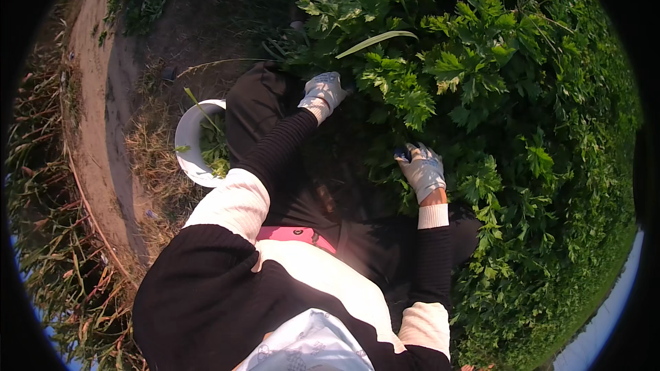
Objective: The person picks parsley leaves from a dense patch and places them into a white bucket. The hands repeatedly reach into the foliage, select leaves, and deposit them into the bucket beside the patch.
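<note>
My left hand (324, 94), in a white work glove, is curled at the shaded edge of leafy green plants (402, 93) with toothed, celery-like leaves. Its fingertips reach into shadow, so whatever it may grip is hidden. Lower and to the right, my right hand (422, 170) wears a similar glove with a blue patch showing near the fingers. Those fingers are bent down among the dark leaves and stems, and their tips are covered. Beside my left leg stands a white bucket (188, 136) with green leaves (214, 147) inside.
My dark-trousered legs (258, 108) are folded against the plant row. Dry grass (154, 144) and a bare dirt path (98, 108) lie to the left, with tall stalks (46, 206) beyond. A long pale grass blade (379, 43) arches over the leaves.
</note>
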The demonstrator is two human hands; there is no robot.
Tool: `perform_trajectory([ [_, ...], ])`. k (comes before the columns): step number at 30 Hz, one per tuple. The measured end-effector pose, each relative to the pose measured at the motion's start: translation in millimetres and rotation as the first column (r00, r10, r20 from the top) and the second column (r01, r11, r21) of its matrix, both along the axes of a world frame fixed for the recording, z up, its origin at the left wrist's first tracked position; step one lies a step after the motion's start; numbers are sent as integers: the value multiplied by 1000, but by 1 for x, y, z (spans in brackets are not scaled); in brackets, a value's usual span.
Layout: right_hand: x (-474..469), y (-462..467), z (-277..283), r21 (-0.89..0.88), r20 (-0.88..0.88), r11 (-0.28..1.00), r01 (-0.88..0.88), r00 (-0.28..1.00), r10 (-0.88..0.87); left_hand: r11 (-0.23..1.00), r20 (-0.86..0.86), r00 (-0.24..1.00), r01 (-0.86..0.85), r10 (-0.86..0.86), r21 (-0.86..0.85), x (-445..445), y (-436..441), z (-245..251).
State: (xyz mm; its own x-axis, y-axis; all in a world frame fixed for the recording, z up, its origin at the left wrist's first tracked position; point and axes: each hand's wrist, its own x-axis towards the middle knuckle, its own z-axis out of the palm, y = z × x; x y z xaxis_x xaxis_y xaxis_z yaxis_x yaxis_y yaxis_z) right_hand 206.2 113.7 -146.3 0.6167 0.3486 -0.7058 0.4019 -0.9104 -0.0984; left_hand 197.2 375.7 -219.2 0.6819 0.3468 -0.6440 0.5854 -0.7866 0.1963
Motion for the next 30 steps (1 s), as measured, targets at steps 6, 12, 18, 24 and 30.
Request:
perform_trajectory([
  [6,2,0,0,7,-26,1000,-14,1000,14,967,56,984,176,-168,-184,-26,12,6],
  [12,-1,-3,-5,-6,-2,999,-35,999,35,955,143,989,23,21,-296,-65,41,32],
  [18,2,-3,0,-19,-33,1000,-13,999,13,907,234,878,388,-418,164,-17,26,-1],
  [24,-1,-10,-14,11,-1,1000,-12,1000,12,706,-278,783,622,-556,339,28,38,-26],
  [30,1,-5,-12,10,-31,1000,-18,999,18,760,-176,816,577,-551,298,8,42,-16],
])
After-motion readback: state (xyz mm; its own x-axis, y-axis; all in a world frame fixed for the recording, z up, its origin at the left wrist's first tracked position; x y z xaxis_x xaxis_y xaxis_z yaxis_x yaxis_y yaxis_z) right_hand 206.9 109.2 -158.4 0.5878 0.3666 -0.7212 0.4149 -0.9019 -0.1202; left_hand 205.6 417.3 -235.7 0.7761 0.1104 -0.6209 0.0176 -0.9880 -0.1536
